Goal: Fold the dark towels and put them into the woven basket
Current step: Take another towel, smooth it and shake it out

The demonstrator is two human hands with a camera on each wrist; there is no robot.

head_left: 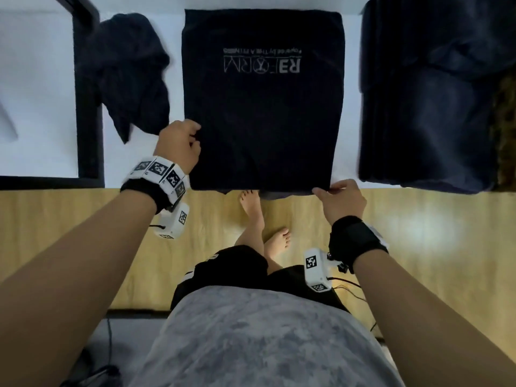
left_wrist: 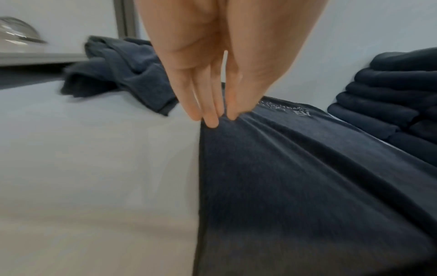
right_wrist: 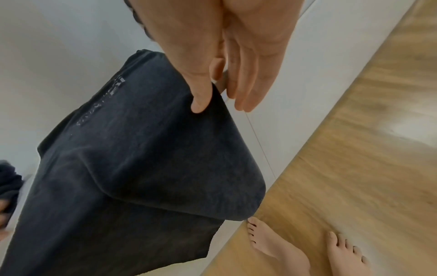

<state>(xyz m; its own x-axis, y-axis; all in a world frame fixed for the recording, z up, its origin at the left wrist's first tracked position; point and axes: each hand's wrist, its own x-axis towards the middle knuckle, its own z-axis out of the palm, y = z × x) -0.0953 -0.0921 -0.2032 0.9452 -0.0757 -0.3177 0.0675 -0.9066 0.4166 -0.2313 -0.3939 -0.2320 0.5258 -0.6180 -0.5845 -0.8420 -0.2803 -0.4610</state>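
A dark towel (head_left: 262, 107) with a pale printed logo lies spread flat on the white table (head_left: 42, 93). My left hand (head_left: 195, 138) pinches its left edge between thumb and fingertips (left_wrist: 211, 122), lifting the cloth (left_wrist: 295, 177) slightly. At the near right corner, by the table's front edge, my right hand (head_left: 324, 191) pinches the towel (right_wrist: 141, 158), thumb (right_wrist: 199, 104) on top and fingers underneath. A crumpled dark towel (head_left: 131, 74) lies to the left (left_wrist: 123, 74). Folded dark towels (head_left: 424, 107) are stacked on the right (left_wrist: 390, 97), with the woven basket rim (head_left: 505, 129) showing beside them.
A dark bar (head_left: 86, 107) runs across the table on the left, behind the crumpled towel. Below the table's front edge is a wooden floor (head_left: 418, 233) with my bare feet (head_left: 251, 210). A shiny domed object (left_wrist: 16, 35) stands at the far left.
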